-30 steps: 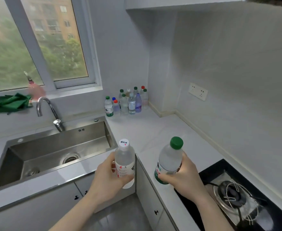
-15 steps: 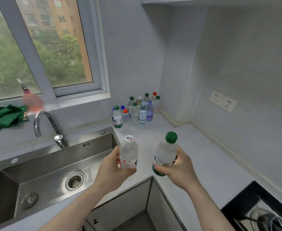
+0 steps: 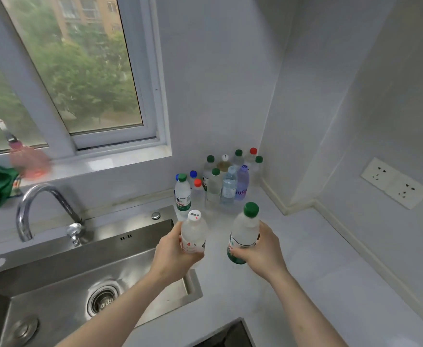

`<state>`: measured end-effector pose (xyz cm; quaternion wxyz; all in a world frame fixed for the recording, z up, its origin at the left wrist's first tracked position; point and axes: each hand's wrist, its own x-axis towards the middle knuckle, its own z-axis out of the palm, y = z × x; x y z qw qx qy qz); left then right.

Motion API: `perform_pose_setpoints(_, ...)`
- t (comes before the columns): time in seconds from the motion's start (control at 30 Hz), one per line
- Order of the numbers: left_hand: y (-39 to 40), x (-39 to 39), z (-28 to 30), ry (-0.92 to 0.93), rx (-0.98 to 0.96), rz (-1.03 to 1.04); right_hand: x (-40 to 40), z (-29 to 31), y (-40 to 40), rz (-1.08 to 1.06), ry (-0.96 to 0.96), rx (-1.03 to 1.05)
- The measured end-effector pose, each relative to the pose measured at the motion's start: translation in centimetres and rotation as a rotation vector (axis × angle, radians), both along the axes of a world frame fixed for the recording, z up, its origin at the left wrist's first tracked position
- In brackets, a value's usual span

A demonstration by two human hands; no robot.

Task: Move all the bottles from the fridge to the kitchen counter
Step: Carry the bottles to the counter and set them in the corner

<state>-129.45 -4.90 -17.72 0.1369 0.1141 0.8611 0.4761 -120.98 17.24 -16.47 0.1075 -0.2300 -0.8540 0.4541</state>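
Head view: left hand (image 3: 174,254) with fingers wrapped round a white-capped bottle (image 3: 193,234), right hand (image 3: 261,251) with fingers clamped on a green-capped bottle (image 3: 244,231), both held above the counter (image 3: 305,271) beside the sink (image 3: 55,284). Farther back, a cluster of bottles (image 3: 220,181) upright in the counter's corner.

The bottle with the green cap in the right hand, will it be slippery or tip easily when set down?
The green-capped bottle looks misted, perhaps from condensation, so it may be somewhat slippery in the right hand. It is tall and narrow, so it might tip if nudged. It looks filled, so probably fairly heavy and steadier.
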Motion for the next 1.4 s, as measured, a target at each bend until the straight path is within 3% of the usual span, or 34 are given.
perform_pose_setpoints(0.33, 3.2, -10.1, -4.4, -0.041, -0.059, 0.167, -14.0, -5.3, 2.1, 0.022, -0.057, -0.053)
perform_pose_setpoints(0.57, 3.7, -14.3, -7.2, -0.109, -0.078, 0.220, -19.4, -8.8, 1.0, 0.025, -0.127, -0.085)
perform_pose_setpoints(0.97, 5.4, -19.3, -10.9, -0.149, -0.155, 0.190, -24.3, -13.9, 0.6, 0.029, -0.267, -0.029)
perform_pose_setpoints(1.4, 7.2, -20.5, -13.3, -0.146, -0.095, 0.232, -26.5, -15.6, 0.0, 0.049, -0.240, -0.010)
